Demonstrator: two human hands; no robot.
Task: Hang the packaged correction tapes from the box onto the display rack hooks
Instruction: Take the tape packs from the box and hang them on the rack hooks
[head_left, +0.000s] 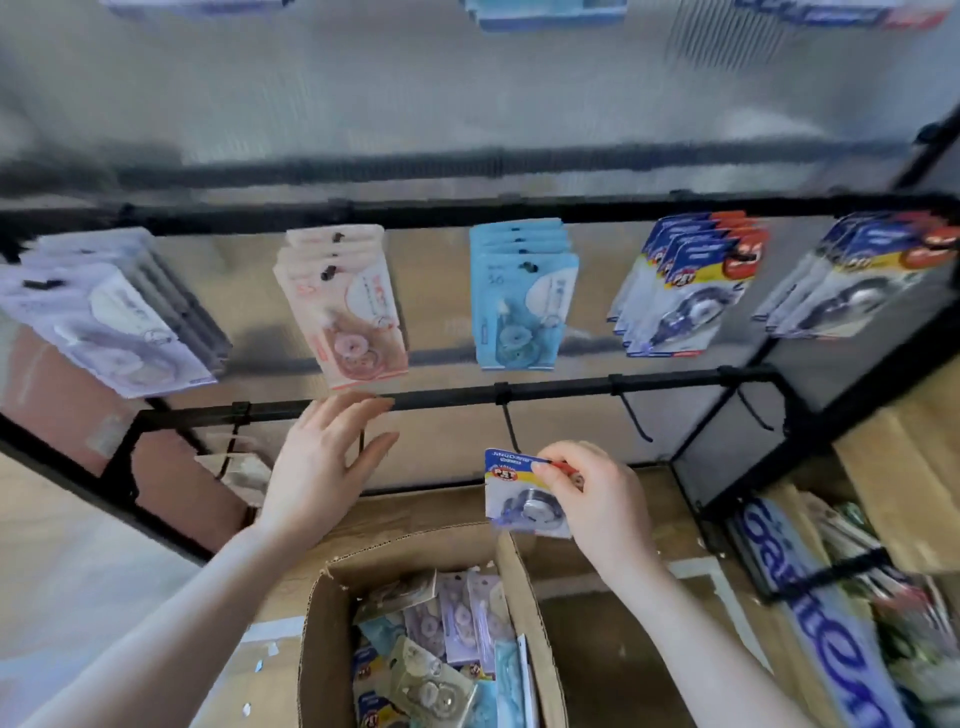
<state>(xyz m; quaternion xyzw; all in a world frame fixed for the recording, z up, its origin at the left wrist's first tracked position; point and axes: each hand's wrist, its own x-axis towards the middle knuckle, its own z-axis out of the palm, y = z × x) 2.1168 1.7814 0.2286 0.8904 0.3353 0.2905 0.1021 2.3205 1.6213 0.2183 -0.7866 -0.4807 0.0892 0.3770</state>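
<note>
My right hand pinches a blue, yellow and red packaged correction tape by its top edge, just below an empty black hook on the lower rail. My left hand is spread with straight fingers, its fingertips at the lower rail beside another hook, holding nothing. Below both hands an open cardboard box holds several mixed packaged tapes. On the upper rail hang stacks of packs: grey-white, pink, light blue and two blue-red stacks.
Two more empty hooks stick out from the lower rail to the right. A black frame post bounds the rack on the right. Beyond it stand shelves with other packaged goods. Cardboard lies on the floor under the rack.
</note>
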